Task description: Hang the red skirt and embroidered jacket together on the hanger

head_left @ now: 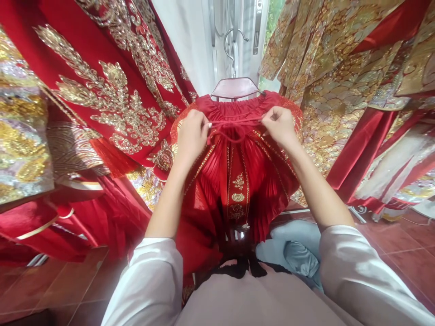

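In front of me a red pleated skirt (210, 172) with gold trim and a gold-embroidered centre panel hangs from a hanger (234, 88). A red drawstring (234, 122) crosses its gathered waistband and forms a loose bow or knot at the middle. My left hand (193, 131) pinches the string on the left side, and a short end dangles below the fingers. On the right side my right hand (279, 124) pinches the string too. Between both hands the string is stretched nearly straight, just below the waistband.
At left hangs a red garment (78, 50) with gold beadwork, beside sequined gold fabric (23, 136). Gold patterned garments (326, 90) hang at right. A pale blue cloth (299, 249) lies low near my right elbow, above a red tiled floor (404, 244).
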`<state>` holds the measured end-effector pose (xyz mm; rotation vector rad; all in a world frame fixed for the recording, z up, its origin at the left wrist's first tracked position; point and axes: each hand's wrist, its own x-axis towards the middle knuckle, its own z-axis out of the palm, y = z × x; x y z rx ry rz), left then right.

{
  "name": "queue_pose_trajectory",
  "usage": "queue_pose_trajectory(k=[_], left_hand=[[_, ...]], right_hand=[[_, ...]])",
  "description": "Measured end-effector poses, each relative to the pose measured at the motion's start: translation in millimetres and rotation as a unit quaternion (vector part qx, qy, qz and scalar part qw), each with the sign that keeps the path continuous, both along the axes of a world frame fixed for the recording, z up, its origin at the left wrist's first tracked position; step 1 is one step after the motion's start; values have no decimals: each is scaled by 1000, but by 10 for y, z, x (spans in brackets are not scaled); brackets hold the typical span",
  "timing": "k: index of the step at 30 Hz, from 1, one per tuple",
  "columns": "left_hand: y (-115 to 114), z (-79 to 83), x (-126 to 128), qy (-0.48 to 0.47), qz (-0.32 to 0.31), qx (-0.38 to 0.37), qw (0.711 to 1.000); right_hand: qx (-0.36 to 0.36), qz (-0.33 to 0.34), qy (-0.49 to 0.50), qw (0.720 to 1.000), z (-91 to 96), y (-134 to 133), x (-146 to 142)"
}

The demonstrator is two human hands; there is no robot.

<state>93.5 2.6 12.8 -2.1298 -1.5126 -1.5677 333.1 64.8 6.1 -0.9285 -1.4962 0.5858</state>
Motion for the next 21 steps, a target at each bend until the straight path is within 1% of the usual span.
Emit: queue_pose_trajectory(k=[2, 4, 5, 7, 8, 9, 11, 15, 18, 21], left_hand=[[11, -21, 67, -66, -79, -49, 993], [12, -25, 150, -148, -149, -103, 972], [11, -22, 186, -185, -176, -123, 959], [20, -13, 235, -239, -214, -155, 934], [32, -10, 248, -261, -225, -165, 924], [49, -10, 252, -281, -231, -171, 916], [92, -17, 240, -316, -235, -174, 902], [153, -54, 161, -351, -234, -183, 888], [152, -83, 96, -367, -234, -207, 876], [142, -109, 68, -387, -232, -223, 864]], right_hand=[[-81, 79, 90, 990, 6, -57, -24], [-151, 168, 162, 961, 15, -106, -52], [-175, 204, 188, 945, 17, -121, -62], [-192, 247, 221, 924, 17, -133, -74], [-186, 254, 228, 921, 15, -130, -76], [-172, 254, 230, 923, 11, -124, -77], [-135, 237, 219, 937, 3, -99, -71], [-76, 160, 168, 970, -15, -9, -7], [-62, 108, 137, 983, -42, 65, 85], [-55, 79, 117, 989, -76, 115, 163]])
